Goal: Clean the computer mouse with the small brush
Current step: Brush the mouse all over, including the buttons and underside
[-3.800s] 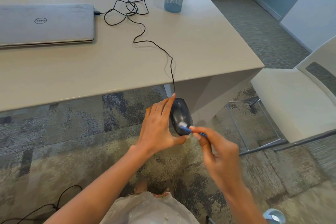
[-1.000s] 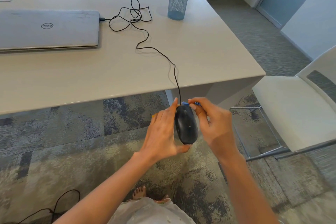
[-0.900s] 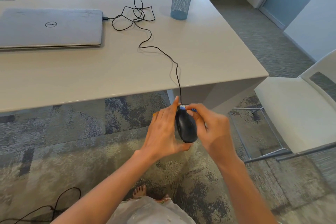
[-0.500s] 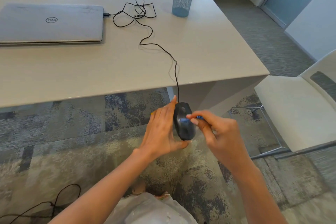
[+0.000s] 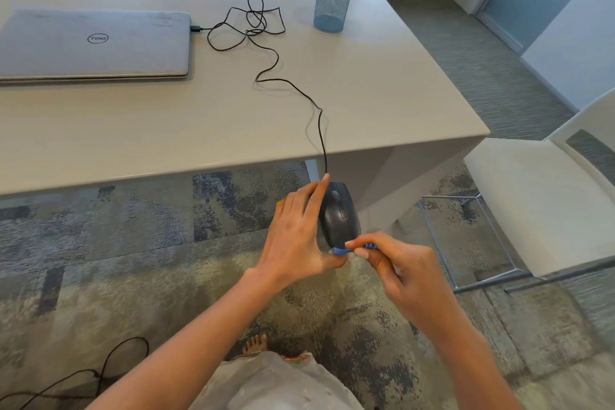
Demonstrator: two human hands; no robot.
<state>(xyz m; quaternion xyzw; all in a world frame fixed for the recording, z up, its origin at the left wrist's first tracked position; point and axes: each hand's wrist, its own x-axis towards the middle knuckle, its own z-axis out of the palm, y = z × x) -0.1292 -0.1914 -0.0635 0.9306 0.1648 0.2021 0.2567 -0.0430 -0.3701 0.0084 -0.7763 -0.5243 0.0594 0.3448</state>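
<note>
A black wired computer mouse point(image 5: 339, 215) is held in the air just off the table's front edge, its top with the scroll wheel facing me. My left hand point(image 5: 296, 236) grips it from the left side, thumb under its near end. My right hand point(image 5: 399, 268) pinches a small blue brush point(image 5: 346, 250) whose head touches the near end of the mouse. The mouse's black cable point(image 5: 283, 81) runs up over the table to a closed grey laptop point(image 5: 93, 43).
A blue mesh pen cup point(image 5: 333, 3) stands at the back of the pale table point(image 5: 382, 103). A white chair point(image 5: 539, 203) is close on the right. Patterned carpet lies below, with another black cable point(image 5: 83, 373) at bottom left.
The brush has travelled from the far end of the mouse, by the cable, down along its top to the near end. My left hand keeps the same hold.
</note>
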